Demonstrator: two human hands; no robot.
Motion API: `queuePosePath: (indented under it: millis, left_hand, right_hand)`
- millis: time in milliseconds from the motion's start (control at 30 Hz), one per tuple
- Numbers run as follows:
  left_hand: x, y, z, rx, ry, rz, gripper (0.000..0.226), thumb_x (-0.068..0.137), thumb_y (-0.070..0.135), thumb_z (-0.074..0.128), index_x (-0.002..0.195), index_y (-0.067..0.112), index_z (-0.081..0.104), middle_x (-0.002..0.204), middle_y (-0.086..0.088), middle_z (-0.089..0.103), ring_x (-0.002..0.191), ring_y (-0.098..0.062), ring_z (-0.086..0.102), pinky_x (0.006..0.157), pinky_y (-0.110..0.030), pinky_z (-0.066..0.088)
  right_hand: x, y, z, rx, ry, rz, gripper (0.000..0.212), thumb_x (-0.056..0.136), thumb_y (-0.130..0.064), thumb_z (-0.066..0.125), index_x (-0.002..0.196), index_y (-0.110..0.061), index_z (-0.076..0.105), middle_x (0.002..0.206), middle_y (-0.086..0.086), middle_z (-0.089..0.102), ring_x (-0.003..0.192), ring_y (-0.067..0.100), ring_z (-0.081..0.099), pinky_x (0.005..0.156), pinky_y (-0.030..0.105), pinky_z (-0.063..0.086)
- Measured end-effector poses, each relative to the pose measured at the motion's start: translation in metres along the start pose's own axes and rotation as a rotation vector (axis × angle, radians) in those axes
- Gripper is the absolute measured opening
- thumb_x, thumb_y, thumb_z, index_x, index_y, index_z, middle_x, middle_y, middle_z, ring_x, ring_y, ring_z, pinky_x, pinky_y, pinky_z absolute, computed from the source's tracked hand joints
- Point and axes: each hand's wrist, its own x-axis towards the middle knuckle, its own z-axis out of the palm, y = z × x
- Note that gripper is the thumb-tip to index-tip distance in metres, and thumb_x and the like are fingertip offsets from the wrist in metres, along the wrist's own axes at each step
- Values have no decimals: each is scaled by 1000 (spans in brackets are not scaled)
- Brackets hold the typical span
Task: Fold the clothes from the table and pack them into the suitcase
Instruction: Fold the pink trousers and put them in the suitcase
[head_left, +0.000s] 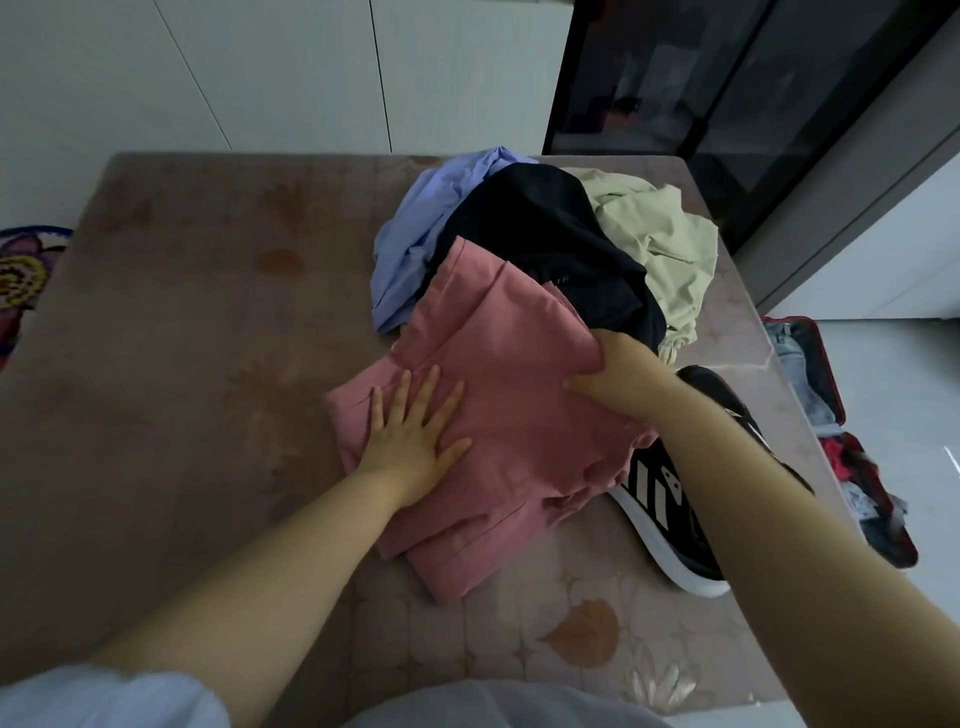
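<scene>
Pressing flat with straight, spread fingers, the left hand (410, 441) holds down the pink garment (509, 415) on the worktop (182, 338) while the right hand (618, 374) grips its far edge.

Garments on the table (182, 322): four. One pink garment (519, 415), one lavender garment (415, 234), one black garment (545, 234), one pale green garment (660, 244). Sneaker (652, 496): one. Hands: two, left hand (410, 441) and right hand (618, 374). Suitcase (830, 382): one. Rug (21, 280): one.
</scene>
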Motion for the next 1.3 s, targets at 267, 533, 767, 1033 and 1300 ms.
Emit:
queuePosePath:
  millis: [267,533,767,1033,1300]
  left_hand:
    - [-34,-1,-81,-1766,56,-298,63,86,68,31,115,20,61,103,3,70,101,-14,65,86,-34,50]
    - [-57,-48,-54,-1199,349,-524,125,60,35,86,150,17,1,153,-10,26,134,-21,36,104,-27,30]
    - [-56,-44,-44,-1006,484,-238,111,76,11,76,149,22,-7,157,-4,10,141,-10,16,104,-16,16]
    - [-29,-76,-29,-1033,388,-313,105,80,11,72,150,21,-6,156,-8,14,141,-20,21,108,-23,18]
    - [-41,-61,0,-794,457,-653,113,75,43,74,148,3,-1,150,-26,20,138,-39,23,112,-45,20]
  right_hand:
    - [-90,-87,87,-411,221,-367,68,89,-13,43,148,-19,12,127,10,41,114,30,47,69,35,43]
    - [-99,-89,198,-469,93,-457,66,61,-42,67,118,-7,66,95,6,67,71,19,63,53,24,51]
    - [-106,-61,184,-179,193,-709,53,79,-36,60,128,-17,54,124,8,57,106,23,56,91,32,45]
    - [-93,-18,172,-491,-55,-419,64,89,-67,0,147,-39,0,157,6,16,141,34,21,112,54,21]
    - [-82,-22,160,76,18,-308,72,86,-68,24,146,-29,31,155,0,23,141,24,20,116,42,16]
